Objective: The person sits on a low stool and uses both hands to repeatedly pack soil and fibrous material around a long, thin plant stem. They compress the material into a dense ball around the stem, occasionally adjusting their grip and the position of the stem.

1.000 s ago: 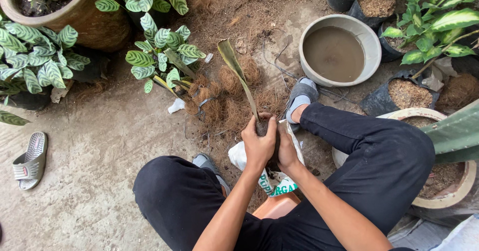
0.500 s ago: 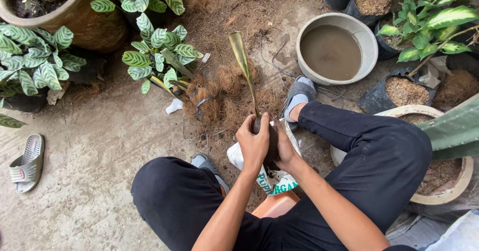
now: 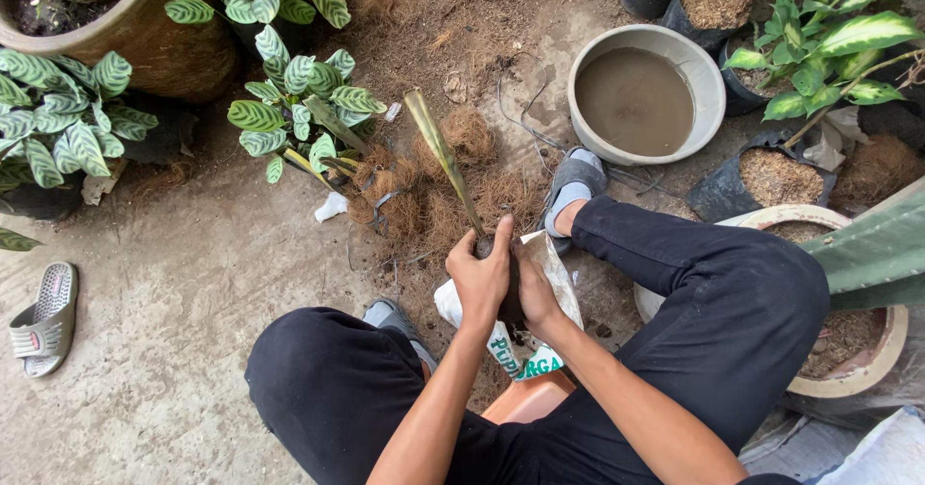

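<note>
Both hands close around the dark base of a slender plant cutting (image 3: 445, 157) at the scene's centre: the left hand (image 3: 482, 278) wraps it from the left, thumb up along the stem, and the right hand (image 3: 536, 292) presses in from the right. The cutting's long axis runs up and far-left from the hands, over the brown coconut fibre (image 3: 424, 201). Beneath them lies a white plastic bag (image 3: 501, 336).

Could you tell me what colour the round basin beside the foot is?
The basin is pale grey, holding muddy brown water; head view.
</note>
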